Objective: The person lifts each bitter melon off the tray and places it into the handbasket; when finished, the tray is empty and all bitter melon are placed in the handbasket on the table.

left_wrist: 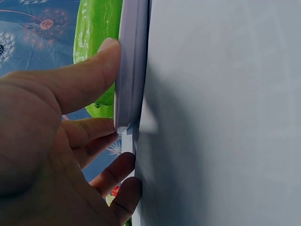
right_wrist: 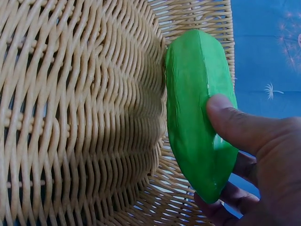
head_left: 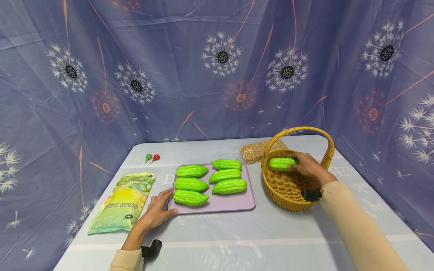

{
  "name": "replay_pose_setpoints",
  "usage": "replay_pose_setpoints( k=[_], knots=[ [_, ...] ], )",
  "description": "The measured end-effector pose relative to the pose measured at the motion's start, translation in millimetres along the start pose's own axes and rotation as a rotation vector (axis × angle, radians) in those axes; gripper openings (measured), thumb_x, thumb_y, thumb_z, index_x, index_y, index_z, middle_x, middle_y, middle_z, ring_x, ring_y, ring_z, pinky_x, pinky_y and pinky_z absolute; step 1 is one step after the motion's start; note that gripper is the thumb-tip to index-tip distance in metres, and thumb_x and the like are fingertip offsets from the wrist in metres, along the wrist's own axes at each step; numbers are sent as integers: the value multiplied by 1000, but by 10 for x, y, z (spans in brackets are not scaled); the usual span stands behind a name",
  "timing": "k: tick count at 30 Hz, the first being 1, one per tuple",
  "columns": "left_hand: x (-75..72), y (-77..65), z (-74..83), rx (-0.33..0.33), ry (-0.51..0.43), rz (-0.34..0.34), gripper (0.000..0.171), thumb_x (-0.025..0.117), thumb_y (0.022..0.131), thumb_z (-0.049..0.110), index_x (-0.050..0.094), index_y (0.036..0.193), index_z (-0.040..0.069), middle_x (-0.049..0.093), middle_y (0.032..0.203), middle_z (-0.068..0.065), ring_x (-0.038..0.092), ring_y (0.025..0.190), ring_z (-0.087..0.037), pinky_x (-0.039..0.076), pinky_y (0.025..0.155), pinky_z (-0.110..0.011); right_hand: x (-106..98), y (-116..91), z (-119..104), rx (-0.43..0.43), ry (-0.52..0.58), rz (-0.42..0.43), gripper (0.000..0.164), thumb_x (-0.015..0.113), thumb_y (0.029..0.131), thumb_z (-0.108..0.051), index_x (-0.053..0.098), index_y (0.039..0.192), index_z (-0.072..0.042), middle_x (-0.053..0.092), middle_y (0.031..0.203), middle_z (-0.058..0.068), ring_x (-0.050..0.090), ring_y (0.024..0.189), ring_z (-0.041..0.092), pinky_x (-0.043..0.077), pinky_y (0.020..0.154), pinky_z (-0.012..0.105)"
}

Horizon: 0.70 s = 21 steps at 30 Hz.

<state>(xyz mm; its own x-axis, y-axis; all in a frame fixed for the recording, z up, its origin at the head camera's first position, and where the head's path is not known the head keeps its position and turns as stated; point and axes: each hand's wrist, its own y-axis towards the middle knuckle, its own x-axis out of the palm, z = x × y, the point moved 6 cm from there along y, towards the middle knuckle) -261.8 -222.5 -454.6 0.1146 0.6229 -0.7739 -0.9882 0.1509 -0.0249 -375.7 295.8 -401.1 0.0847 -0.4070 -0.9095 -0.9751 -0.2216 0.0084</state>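
Green and yellow plastic out on the far left: a plump bag point(head_left: 123, 203), lying flat on the pale table point(head_left: 203, 244). Beyond it, two lollipops, a green one point(head_left: 148, 157) and a red one point(head_left: 156, 157), side by side. Along now to the left hand point(head_left: 157, 209), fingers loosely spread, thumb and fingertips touching the near left corner of the purple tray point(head_left: 230, 203). On that tray, six green gourds point(head_left: 191, 184), lying in two rows of three, left and right. Over at the back, a clear bag of golden grain point(head_left: 252, 152), partly behind the basket point(head_left: 288, 204). And here, on the right, that woven basket itself, tall handle point(head_left: 330, 150) arching over! Inside, towards the far left, one more gourd point(head_left: 279, 163), gripped in the right hand point(head_left: 306, 165): thumb on one flank, fingers curled round the other. A closer look from the right wrist: pointed end towards the fingers, side right by the wicker; touching or just apart, impossible to tell. And all across the back, a blue curtain point(head_left: 179, 56) with white dandelions.
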Motion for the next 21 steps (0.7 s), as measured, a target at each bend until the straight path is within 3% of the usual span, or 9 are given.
replay_pose_setpoints(
  k=[7,16,21],
  knots=[
    [0,2,1,1,-5,0,76,72,82,28,35,145,8,33,151,-12,32,122,-32,25,98,-56,37,19,-8,-18,1,-1,50,62,91,-22,50,129,7,53,125,31,51,111,47,41,90,56],
    [7,0,-15,1,-11,-2,77,72,82,29,34,146,9,32,151,-11,32,122,-31,26,98,-55,100,29,-2,-17,-58,13,51,59,92,-21,47,133,7,43,134,34,37,121,53,32,98,63],
    [6,4,-13,6,-13,-1,76,71,82,29,34,146,8,32,152,-10,31,123,-31,24,98,-55,129,30,7,-6,-104,32,52,59,93,-21,45,135,6,41,136,33,36,120,52,32,97,62]
  ],
)
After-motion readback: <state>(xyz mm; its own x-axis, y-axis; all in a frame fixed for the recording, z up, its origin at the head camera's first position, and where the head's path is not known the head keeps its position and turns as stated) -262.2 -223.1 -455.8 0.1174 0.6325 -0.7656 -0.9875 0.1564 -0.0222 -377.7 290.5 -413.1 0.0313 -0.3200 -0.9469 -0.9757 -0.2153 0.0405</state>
